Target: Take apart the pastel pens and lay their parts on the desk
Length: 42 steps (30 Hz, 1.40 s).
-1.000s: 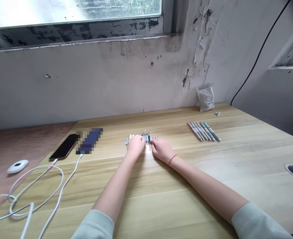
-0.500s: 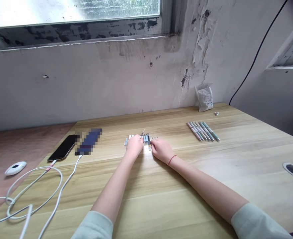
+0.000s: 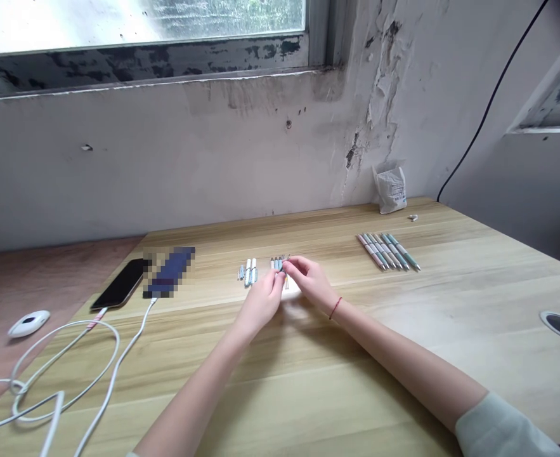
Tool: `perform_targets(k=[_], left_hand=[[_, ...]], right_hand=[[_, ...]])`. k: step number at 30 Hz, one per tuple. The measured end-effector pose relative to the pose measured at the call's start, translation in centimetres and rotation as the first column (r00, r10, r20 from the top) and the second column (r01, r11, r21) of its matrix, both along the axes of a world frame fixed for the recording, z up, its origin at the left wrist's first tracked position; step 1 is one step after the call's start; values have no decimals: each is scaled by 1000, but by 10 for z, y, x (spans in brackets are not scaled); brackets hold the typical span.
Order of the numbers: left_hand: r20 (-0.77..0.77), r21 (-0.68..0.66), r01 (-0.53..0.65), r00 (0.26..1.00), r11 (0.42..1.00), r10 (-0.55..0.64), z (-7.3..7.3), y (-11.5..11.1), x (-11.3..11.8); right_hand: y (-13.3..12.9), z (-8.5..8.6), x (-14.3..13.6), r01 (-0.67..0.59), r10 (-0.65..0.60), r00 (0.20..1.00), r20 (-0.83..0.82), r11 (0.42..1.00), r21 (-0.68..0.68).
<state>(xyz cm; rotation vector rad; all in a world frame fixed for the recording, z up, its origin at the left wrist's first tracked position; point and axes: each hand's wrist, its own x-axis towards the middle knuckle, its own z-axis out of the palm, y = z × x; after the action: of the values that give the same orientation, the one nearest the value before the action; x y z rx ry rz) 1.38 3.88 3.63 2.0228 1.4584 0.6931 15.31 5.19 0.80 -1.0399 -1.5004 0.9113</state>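
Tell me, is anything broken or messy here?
Yes, the grey-white painted wall is peeling beside the metal window frame, and long white charging cables lie tangled on the table. Nothing looks spilled.

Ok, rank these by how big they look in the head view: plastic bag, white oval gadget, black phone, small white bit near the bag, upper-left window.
1. Upper-left window
2. Black phone and plastic bag: too alike to rank
3. White oval gadget
4. Small white bit
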Motion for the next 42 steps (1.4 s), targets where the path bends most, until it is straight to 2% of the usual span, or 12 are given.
perform_targets(k=[3,7,9,12,15,19,23,28,31,34,37,42], left_hand=[[57,-5,50,997,999,-49,0,-14,-5],[-8,26,35,999,999,-35,-1,-16,-17],[-54,54,9,999,999,-6,-3,-13,-22],[-112,100,-2,994,995,13,-8,-10,-25],[-148,118,17,989,993,1,-15,-10,-25],[-174,111,30,985,993,-10,-20,-13,-25],[-163,128,31,987,991,-10,-21,-15,-26],[-118,119,29,993,992,-15,-20,-16,-27],[-70,73,-8,997,997,13,-17,-16,-25],[-11,30,-46,999,999,46,-14,-16,-24],[41,-10,-65,997,998,65,-12,-15,-23],[74,-51,-91,993,995,94,-12,-14,-24]], right_hand=[[-4,13,-2,-96,87,985,-146,994,-52],[3,30,13,13,-31,972,-231,997,-78],[10,34,23,71,-87,986,-142,991,-114],[20,29,31,163,-135,974,182,975,-150],[28,17,25,211,-111,853,511,967,-143],[41,6,9,257,-126,695,708,963,-81],[50,4,1,280,-146,607,781,959,-39],[33,0,6,309,-203,627,752,951,-1],[9,-7,12,233,-201,623,756,970,65],[-9,-14,13,150,-158,575,803,985,86],[-15,-16,11,137,-163,530,833,985,105],[-15,-15,9,114,-176,515,839,984,137]])
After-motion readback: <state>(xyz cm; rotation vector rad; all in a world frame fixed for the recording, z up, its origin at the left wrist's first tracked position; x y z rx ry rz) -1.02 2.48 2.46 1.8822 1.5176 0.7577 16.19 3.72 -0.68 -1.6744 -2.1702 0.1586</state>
